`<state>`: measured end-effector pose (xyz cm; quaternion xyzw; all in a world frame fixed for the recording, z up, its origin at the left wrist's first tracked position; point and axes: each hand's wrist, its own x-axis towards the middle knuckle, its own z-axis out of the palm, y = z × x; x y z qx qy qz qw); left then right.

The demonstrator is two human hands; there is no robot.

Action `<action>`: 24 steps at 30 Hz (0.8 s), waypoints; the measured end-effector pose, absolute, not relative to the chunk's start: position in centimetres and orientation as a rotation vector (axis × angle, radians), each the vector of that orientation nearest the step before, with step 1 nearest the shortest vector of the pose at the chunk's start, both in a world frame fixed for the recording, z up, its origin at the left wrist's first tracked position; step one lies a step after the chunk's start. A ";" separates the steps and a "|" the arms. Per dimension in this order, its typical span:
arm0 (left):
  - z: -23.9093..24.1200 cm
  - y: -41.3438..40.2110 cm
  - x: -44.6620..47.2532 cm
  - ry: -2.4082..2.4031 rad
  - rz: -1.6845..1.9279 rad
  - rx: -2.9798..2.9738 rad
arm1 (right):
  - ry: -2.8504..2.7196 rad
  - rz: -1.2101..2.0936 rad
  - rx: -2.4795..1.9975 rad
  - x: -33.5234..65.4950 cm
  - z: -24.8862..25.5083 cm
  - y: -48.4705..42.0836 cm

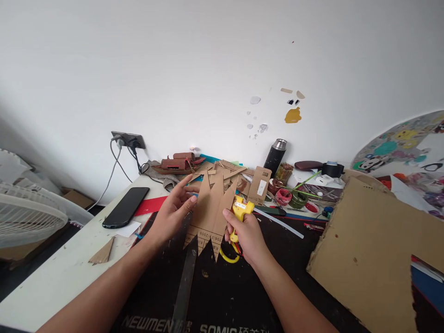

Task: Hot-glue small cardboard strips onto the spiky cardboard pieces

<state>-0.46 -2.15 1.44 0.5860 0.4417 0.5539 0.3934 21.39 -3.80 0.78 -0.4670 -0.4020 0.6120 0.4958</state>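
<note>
A cardboard piece [211,210] with pointed, zigzag ends is in front of me over the black desk mat. At its left edge is my left hand [178,201], thumb and fingers apart; whether some fingertips touch the cardboard I cannot tell. My right hand [248,233] is wrapped round the handle of a yellow hot glue gun [239,208], beside the cardboard's right edge. A clear glue stick [280,222] sticks out of the gun's back. Below that hand lie scissors with a yellow handle [229,259]. A dark metal ruler [185,286] runs from under the cardboard towards me.
A large cardboard sheet [357,249] covers the right side. Cardboard scraps [227,171], a brown model boat [176,164] and a black thermos [275,157] stand along the wall. To the left are a phone [126,207], a fan [31,212] and plugged-in cables [120,143].
</note>
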 end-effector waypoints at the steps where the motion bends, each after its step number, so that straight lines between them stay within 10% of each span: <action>1: 1.4 -2.1 -0.5 1.109 1.428 1.515 | -0.986 1.488 -1.140 21.4 0.7 -3.8; 24: 2.5 -3.0 0.0 0.928 1.366 1.536 | -1.131 1.567 -1.100 21.0 -0.4 -4.3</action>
